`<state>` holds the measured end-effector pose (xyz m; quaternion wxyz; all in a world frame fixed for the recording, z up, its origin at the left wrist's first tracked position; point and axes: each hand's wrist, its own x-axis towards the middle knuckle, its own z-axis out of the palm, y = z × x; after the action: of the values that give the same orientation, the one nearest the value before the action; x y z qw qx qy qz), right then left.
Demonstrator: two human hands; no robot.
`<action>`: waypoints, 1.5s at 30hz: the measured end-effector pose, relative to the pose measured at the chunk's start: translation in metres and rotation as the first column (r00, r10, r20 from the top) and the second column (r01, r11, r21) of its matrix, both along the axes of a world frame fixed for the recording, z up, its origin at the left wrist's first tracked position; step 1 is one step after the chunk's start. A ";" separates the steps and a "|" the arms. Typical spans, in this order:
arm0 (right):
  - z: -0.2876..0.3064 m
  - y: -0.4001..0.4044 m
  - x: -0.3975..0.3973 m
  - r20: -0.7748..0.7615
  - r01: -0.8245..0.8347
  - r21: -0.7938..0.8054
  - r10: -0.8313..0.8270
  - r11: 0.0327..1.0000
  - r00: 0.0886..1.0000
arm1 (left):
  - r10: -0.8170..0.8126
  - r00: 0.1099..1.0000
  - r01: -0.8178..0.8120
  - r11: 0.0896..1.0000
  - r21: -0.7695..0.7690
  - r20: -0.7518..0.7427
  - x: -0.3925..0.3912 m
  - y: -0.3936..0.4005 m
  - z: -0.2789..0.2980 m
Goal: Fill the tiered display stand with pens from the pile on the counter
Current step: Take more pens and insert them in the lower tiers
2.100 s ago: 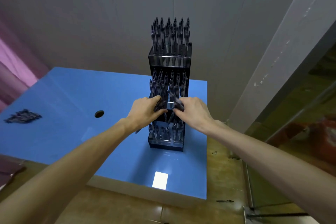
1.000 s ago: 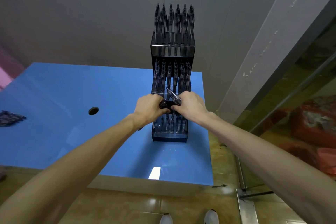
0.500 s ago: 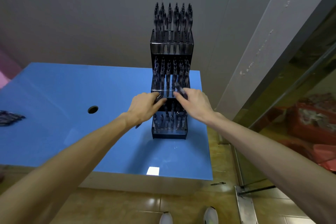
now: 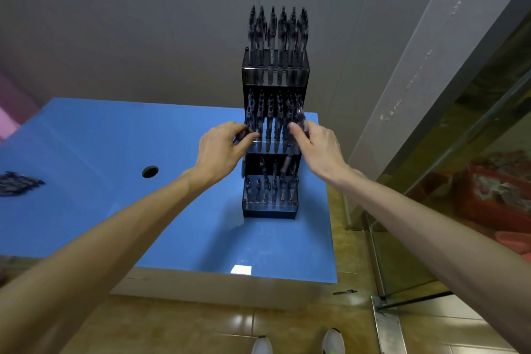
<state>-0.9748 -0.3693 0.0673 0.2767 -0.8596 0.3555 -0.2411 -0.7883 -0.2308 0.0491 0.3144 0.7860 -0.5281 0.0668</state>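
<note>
Loose pile of dark pens (image 4: pixel 17 183): at the far left edge of the glossy blue surface (image 4: pixel 94 135), well apart from the stand; untouched reserve stock.

Left hand (image 4: pixel 219 149): fingers curled round a small bunch of dark pens (image 4: pixel 242 133), tips at the stand's left edge, middle tier. Half a second ago it sat lower, at the tier below; it has risen and drawn slightly left.

Black tiered plastic display stand (image 4: pixel 275 67): near the surface's right edge. Top tier full; middle tier nearly full; the tier beneath holds a few leaning pens; bottom tier partly filled.

Right hand (image 4: pixel 317 149): fingers pinch a single dark pen (image 4: pixel 300 118), lifted from the shared bunch to the middle tier's right column.

Judgement: one pen on its way into the middle tier; lower tiers remain to fill.
</note>
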 end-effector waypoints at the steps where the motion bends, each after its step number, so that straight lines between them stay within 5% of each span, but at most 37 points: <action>1: 0.001 -0.001 0.000 -0.002 0.000 0.003 0.000 1.000 1.000 | 0.004 1.000 -0.004 1.000 -0.008 -0.005 0.000 0.000 0.000; 11: 0.007 0.001 0.002 -0.043 -0.112 -0.060 0.109 0.992 0.993 | -0.127 0.990 0.115 0.979 0.167 0.060 -0.003 0.002 -0.007; 22: -0.006 0.012 0.004 -0.410 -0.250 -0.081 0.197 0.965 0.890 | -0.136 0.990 0.122 0.934 0.335 0.020 -0.009 0.001 -0.019; 29: -0.011 0.012 0.016 -0.473 -0.249 -0.064 0.190 0.966 0.860 | -0.076 0.997 0.069 0.879 0.471 -0.006 -0.012 -0.009 -0.024; 37: -0.015 0.013 0.025 -0.602 -0.310 -0.120 0.179 0.943 0.778 | -0.010 0.999 0.029 0.908 0.419 -0.048 -0.012 -0.012 -0.026; 45: -0.012 0.003 0.007 -0.383 -0.161 -0.141 0.096 0.977 0.919 | -0.019 0.999 0.025 0.965 0.262 -0.027 -0.018 -0.010 -0.024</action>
<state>-0.9673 -0.3659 0.0553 0.1450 -0.9318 0.3222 -0.0837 -0.8061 -0.2408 0.0255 0.2145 0.8155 -0.5373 -0.0167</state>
